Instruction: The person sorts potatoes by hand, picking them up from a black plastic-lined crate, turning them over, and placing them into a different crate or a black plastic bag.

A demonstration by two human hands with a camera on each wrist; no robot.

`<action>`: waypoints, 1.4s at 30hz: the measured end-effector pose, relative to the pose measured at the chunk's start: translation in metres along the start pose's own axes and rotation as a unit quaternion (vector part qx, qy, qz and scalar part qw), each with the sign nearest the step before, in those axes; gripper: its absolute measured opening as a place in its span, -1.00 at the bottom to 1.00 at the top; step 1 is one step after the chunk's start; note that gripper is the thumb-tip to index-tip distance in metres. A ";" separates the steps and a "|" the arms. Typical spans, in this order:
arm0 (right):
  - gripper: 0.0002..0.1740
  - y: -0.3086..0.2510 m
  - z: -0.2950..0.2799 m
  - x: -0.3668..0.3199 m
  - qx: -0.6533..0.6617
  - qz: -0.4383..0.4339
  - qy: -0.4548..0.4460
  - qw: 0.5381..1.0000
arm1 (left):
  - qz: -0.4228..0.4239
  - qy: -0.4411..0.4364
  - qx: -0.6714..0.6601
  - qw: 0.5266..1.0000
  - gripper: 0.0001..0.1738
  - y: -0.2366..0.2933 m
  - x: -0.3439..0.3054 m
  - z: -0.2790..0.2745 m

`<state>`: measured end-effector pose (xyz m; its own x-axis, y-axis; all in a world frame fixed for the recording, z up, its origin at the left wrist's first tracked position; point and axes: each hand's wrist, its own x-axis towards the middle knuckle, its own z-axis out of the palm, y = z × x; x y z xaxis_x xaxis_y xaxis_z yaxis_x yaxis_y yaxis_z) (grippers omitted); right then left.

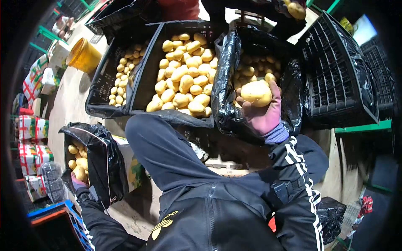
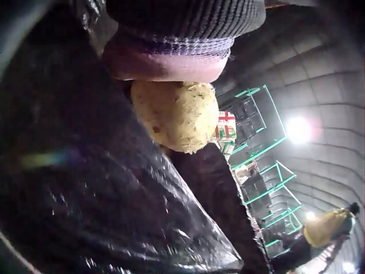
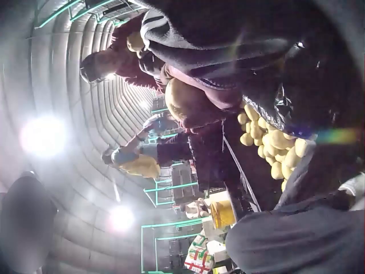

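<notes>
In a pink glove with a purple cuff, my right hand (image 1: 267, 120) holds a large potato (image 1: 256, 93) over a crate lined with black plastic (image 1: 226, 79). Thumb and fingers curl round its sides, and smaller potatoes lie in the crate below. The same large potato (image 3: 185, 104) shows in the right wrist view. Down at the left, my gloved left hand (image 1: 78, 183) grips a potato (image 1: 80, 173) at the near end of a black-lined box (image 1: 100, 163) with several others inside. In the left wrist view that potato (image 2: 177, 117) sticks out past the glove, whose fingers are mostly hidden.
Ahead stand a middle crate of potatoes (image 1: 140, 71) and a left crate of smaller ones (image 1: 100, 90). Black crates (image 1: 331, 71) stand at the right. A yellow bucket (image 1: 83, 55) is at the far left. Across the crates, another person's hand holds a potato (image 1: 296, 11).
</notes>
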<state>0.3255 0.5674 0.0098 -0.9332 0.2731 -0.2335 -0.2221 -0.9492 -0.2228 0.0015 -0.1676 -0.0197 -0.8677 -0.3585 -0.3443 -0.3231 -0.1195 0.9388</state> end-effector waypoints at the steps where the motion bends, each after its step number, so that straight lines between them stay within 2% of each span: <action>1: -0.47 -0.001 0.005 -0.002 -0.020 -0.007 0.025 0.999 | -0.003 0.002 0.016 1.000 -0.48 0.001 0.015 -0.011; 3: -0.44 0.003 0.011 -0.006 -0.020 -0.035 0.057 0.998 | 0.004 0.046 0.092 0.995 -0.45 -0.007 0.047 -0.029; 4: -0.40 0.004 0.012 -0.005 -0.024 -0.055 0.085 0.995 | 0.015 0.078 0.163 0.984 -0.44 -0.015 0.062 -0.036; 5: -0.42 0.001 0.008 -0.007 -0.021 -0.054 0.071 0.996 | 0.034 0.108 0.250 0.961 -0.43 -0.023 0.073 -0.038; 7: -0.46 0.001 0.004 -0.010 0.005 -0.052 0.051 0.997 | 0.109 0.179 0.460 0.863 -0.47 -0.029 0.051 -0.003; 8: -0.49 0.001 0.002 -0.012 0.029 -0.049 0.033 0.998 | 0.232 0.044 0.681 0.693 -0.52 -0.026 0.053 -0.001; 9: -0.49 0.003 -0.001 -0.014 0.032 -0.047 0.034 0.998 | 0.327 -0.096 0.827 0.447 -0.56 -0.022 0.053 -0.002; 10: -0.48 0.004 -0.003 -0.014 0.063 -0.046 0.009 0.997 | 0.325 -0.093 0.829 0.446 -0.56 -0.024 0.041 0.005; 12: -0.48 0.002 -0.005 -0.012 0.094 -0.045 -0.021 0.994 | 0.327 -0.168 0.804 0.467 -0.62 -0.037 0.014 0.020; 13: -0.47 0.002 -0.006 -0.011 0.128 -0.021 -0.040 0.991 | 0.411 -0.169 0.706 0.552 -0.60 -0.073 0.022 0.008; 14: -0.46 0.001 -0.008 -0.011 0.163 0.003 -0.058 0.985 | 0.494 -0.183 0.595 0.607 -0.57 -0.108 0.029 -0.002; 16: -0.45 0.002 -0.007 -0.010 0.153 0.002 -0.061 0.986 | 0.378 -0.066 0.553 0.740 -0.54 -0.112 -0.108 0.092; 17: -0.44 0.002 -0.005 -0.012 0.142 0.002 -0.049 0.989 | 0.315 -0.049 0.542 0.777 -0.50 -0.107 -0.117 0.102; 18: -0.44 0.001 -0.002 -0.014 0.129 0.004 -0.037 0.991 | 0.295 -0.062 0.518 0.800 -0.50 -0.101 -0.116 0.105; 19: -0.42 0.003 0.006 -0.017 0.098 -0.019 -0.014 0.995 | 0.289 -0.062 0.542 0.787 -0.48 -0.098 -0.120 0.106; 21: -0.41 0.001 0.006 -0.018 0.105 -0.009 -0.016 0.994 | 0.292 -0.055 0.565 0.770 -0.47 -0.087 -0.116 0.107; 23: -0.35 0.000 0.010 -0.020 0.089 -0.011 0.008 0.996 | 0.423 0.026 0.575 0.700 -0.44 -0.082 -0.098 0.106; 24: -0.35 0.001 0.009 -0.021 0.092 -0.016 0.011 0.996 | 0.457 0.047 0.532 0.711 -0.43 -0.068 -0.105 0.125; 25: -0.32 0.002 0.009 -0.022 0.063 -0.019 0.027 0.997 | 0.496 -0.027 0.455 0.739 -0.44 -0.035 -0.153 0.175; 26: -0.28 0.002 0.011 -0.021 0.030 -0.019 0.041 0.999 | 0.530 -0.049 0.416 0.737 -0.46 -0.023 -0.172 0.210; 27: -0.24 0.001 0.014 -0.022 0.002 -0.002 0.041 0.999 | 0.522 -0.147 0.311 0.780 -0.48 -0.013 -0.196 0.250; 28: -0.24 -0.001 0.019 -0.023 -0.004 0.008 0.036 0.999 | 0.438 -0.206 0.238 0.842 -0.50 -0.011 -0.226 0.287; 29: -0.23 -0.001 0.025 -0.023 -0.060 0.007 0.045 0.997 | 0.260 -0.336 0.161 0.891 -0.50 0.003 -0.294 0.333; 30: -0.22 0.006 0.032 -0.018 -0.112 0.016 0.043 0.993 | 0.199 -0.426 0.176 0.865 -0.49 0.002 -0.318 0.362; 32: -0.28 0.017 0.041 -0.016 -0.190 0.018 0.032 0.981 | 0.230 -0.537 0.166 0.795 -0.33 -0.059 -0.341 0.405; 33: -0.33 0.032 0.048 -0.013 -0.242 -0.074 0.044 0.967 | 0.302 -0.644 0.027 0.703 -0.19 -0.045 -0.382 0.434; 34: -0.37 0.049 0.050 -0.009 -0.285 -0.172 0.061 0.941 | 0.408 -0.662 0.040 0.628 -0.10 -0.069 -0.386 0.467; 35: -0.39 0.056 0.045 -0.010 -0.443 -0.268 0.034 0.855 | 0.337 -0.645 -0.016 0.685 -0.07 -0.078 -0.399 0.476; 36: -0.39 0.058 0.054 -0.013 -0.441 -0.230 0.025 0.868 | 0.291 -0.634 0.030 0.716 -0.09 -0.071 -0.398 0.475; 37: -0.38 0.061 0.063 -0.016 -0.439 -0.191 0.017 0.878 | 0.235 -0.643 0.008 0.729 -0.11 -0.068 -0.393 0.478; 38: -0.36 0.053 0.085 -0.019 -0.275 -0.003 0.034 0.961 | 0.190 -0.629 -0.022 0.753 -0.15 -0.062 -0.385 0.471; 39: -0.31 0.036 0.056 -0.011 -0.238 0.087 -0.080 0.964 | 0.157 -0.621 -0.033 0.767 -0.16 -0.048 -0.371 0.455; 40: -0.29 0.046 0.073 -0.011 -0.263 0.073 -0.081 0.959 | 0.121 -0.612 -0.043 0.780 -0.18 -0.033 -0.359 0.439; 41: -0.30 0.049 0.078 -0.010 -0.313 0.049 -0.040 0.948 | 0.172 -0.594 -0.037 0.785 -0.27 -0.043 -0.321 0.430; 42: -0.31 0.052 0.078 -0.011 -0.363 0.020 0.002 0.931 | 0.110 -0.549 -0.061 0.826 -0.42 0.000 -0.315 0.386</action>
<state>0.3021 0.5032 0.0751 -0.9350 0.2420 -0.2594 0.0644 -0.6032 -0.7950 0.1290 0.3026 0.0841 -0.7414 0.6643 0.0950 -0.1289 -0.2799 0.9514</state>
